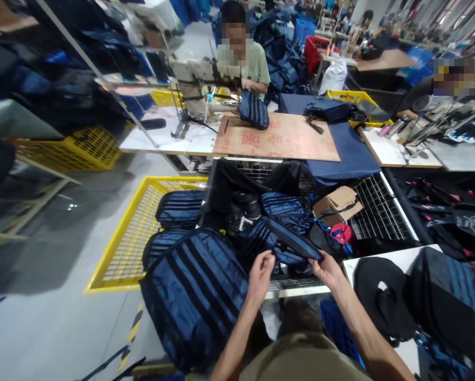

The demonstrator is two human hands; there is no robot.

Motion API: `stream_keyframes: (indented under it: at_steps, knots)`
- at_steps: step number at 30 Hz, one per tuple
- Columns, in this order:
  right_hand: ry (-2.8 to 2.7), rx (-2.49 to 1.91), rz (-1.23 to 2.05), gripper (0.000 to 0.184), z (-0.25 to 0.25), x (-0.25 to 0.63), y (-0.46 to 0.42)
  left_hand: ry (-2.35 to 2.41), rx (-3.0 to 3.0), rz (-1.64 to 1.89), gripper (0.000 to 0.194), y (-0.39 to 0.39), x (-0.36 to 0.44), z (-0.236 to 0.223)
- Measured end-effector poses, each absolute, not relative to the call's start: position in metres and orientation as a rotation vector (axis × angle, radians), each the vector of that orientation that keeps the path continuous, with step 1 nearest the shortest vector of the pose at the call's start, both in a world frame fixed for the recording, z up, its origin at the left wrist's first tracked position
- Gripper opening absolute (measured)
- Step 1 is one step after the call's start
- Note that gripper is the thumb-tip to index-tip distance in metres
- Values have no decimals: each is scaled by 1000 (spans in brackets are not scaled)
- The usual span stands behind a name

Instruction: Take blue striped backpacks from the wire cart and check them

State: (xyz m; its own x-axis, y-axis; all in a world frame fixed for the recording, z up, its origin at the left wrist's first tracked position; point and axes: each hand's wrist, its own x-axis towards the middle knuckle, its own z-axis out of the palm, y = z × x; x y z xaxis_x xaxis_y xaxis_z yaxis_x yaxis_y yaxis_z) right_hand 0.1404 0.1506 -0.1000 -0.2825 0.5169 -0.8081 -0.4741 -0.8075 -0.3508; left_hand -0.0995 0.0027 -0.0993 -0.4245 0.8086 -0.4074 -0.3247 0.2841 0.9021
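Observation:
In the head view, a blue fabric bag piece with black trim (295, 241) spans the space in front of me, over the wire bin. My right hand (328, 270) is closed on its right end, thumb against fingers. My left hand (261, 272) is at its lower left edge with the fingers pinched together; what they hold, if anything, is too small to make out. Below and behind the piece lie more blue striped bag pieces (283, 203). A large blue bag panel with black stripes (205, 288) leans to the left of my left hand.
A yellow crate (116, 233) with striped pieces stands left. The wire bin (380, 211) holds a cardboard piece (338, 203) and a red item (341, 233). Black-and-blue bags (446, 296) sit at right. Across the table (277, 140), a person (261, 69) works at a sewing machine (199, 79).

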Motion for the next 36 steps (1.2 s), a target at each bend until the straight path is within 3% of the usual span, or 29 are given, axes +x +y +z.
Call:
stream_keyframes:
  at_steps: [5,8,11,14,19,24,28,33,36]
  knots:
    - [-9,-1402,2180,7,-76,146,104,1037,243,1421,61,42,-41,-38]
    - [-313,-1400,2201,43,-61,153,86,1006,150,1483,56,53,-45,-23]
    - [-950,-1418,1924,70,-43,167,82,1005,55,1544,50,64,-65,-14]
    - [-1347,-1402,1560,65,-33,179,89,1014,-51,1608,32,73,-82,-2]
    - [-1890,-1212,1284,54,-39,175,111,1019,-90,1649,10,81,-94,30]
    - [-2041,-1139,1285,41,-36,156,126,951,-120,1681,16,97,-120,63]
    - [-1991,-1075,1372,56,-12,138,126,889,-51,1756,26,111,-137,69]
    - [-1750,-1159,1563,56,6,115,134,1043,355,1585,53,88,-96,33]
    - [-1769,-1211,1481,56,4,107,144,1180,468,1324,72,55,-50,1]
